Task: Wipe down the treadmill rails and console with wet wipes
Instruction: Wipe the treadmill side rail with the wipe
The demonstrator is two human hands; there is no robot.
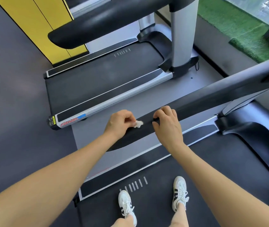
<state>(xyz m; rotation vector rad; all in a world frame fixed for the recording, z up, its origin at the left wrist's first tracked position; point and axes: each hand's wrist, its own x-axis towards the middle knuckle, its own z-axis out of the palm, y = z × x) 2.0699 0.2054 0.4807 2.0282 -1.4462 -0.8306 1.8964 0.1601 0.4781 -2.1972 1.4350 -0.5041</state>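
Red lettering (69, 124), unreadable, marks the neighbouring treadmill's side rail (114, 97).

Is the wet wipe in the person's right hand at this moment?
No, the left hand pinches the small white wet wipe against the black rail, while the right hand grips the rail bare.

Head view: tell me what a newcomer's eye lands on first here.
First, the two hands at centre on the black handrail: the left hand pinches a small crumpled white wipe against it, while the right hand grips the rail beside it. Next, the white sneakers on the treadmill belt at the bottom, and the yellow panel top left behind a second treadmill.
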